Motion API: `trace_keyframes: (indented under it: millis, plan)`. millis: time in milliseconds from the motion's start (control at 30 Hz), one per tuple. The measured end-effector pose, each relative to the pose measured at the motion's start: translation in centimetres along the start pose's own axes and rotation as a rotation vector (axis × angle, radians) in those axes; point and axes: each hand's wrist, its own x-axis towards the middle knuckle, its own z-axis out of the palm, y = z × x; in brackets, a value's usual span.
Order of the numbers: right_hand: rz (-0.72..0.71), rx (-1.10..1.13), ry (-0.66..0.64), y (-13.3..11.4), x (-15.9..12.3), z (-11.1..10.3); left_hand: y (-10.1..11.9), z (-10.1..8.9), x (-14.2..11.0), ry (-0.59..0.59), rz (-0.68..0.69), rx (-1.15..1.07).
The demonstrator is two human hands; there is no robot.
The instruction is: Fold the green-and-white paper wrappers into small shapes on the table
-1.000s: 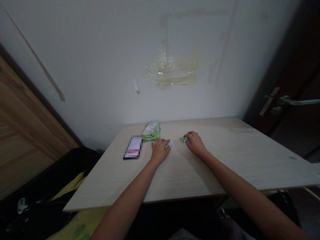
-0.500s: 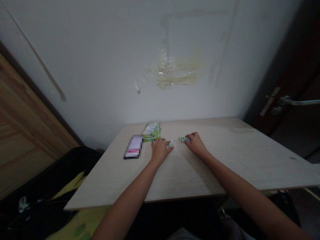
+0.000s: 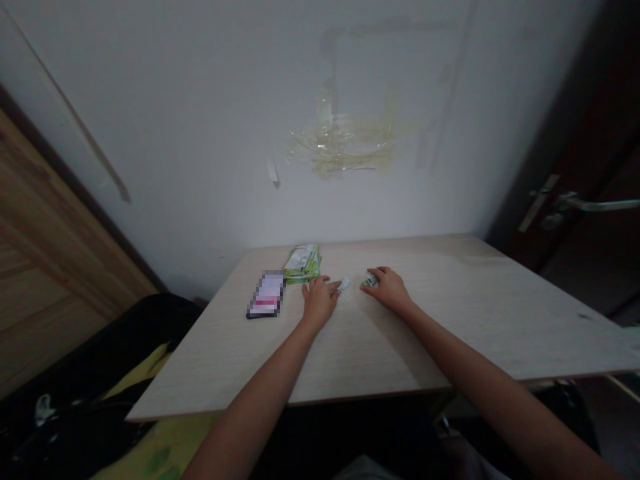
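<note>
My left hand (image 3: 320, 300) rests low over the table, thumb and finger on a small whitish printed piece (image 3: 345, 285), which looks like part of a wrapper. A short way to its right, my right hand (image 3: 391, 289) pinches a small crumpled green-and-white packet (image 3: 369, 282). A gap separates the two pieces. Just behind my left hand lies a stack of flat green-and-white packets (image 3: 303, 261). Left of that hand is a phone (image 3: 267, 293) with its screen blurred out.
The pale wooden table (image 3: 360, 353) stands against a grey wall (image 3: 200, 133) with old tape (image 3: 350, 147) on it. A door handle (image 3: 595, 203) is at the right, wood panelling (image 3: 45, 247) at the left. Dark and yellow items (image 3: 155, 447) lie below the table's left side.
My right fingers have closed further over the green-and-white packet, turning it. The whitish piece at my left hand now sticks out more, tilted up to the right.
</note>
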Motion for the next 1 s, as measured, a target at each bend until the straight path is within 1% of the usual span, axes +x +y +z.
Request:
trace_keyframes:
  millis: [333,500,667,900,1000]
  plan:
    - [0.009,0.191,-0.004,0.23,0.13,0.22,0.24,-0.28,-0.04,0.02,-0.052,-0.021]
    - [-0.023,0.254,0.007,0.39,0.08,0.39,0.19,-0.01,0.15,0.057,-0.061,-0.015]
    - [-0.058,0.279,0.004,0.35,0.08,0.4,0.11,0.27,0.38,0.046,-0.091,-0.047]
    - [-0.062,0.304,0.004,0.17,0.07,0.28,0.01,0.07,0.49,0.064,-0.056,-0.066]
    - [-0.08,0.314,0.009,0.35,0.12,0.4,0.05,-0.17,0.46,0.043,-0.039,-0.08]
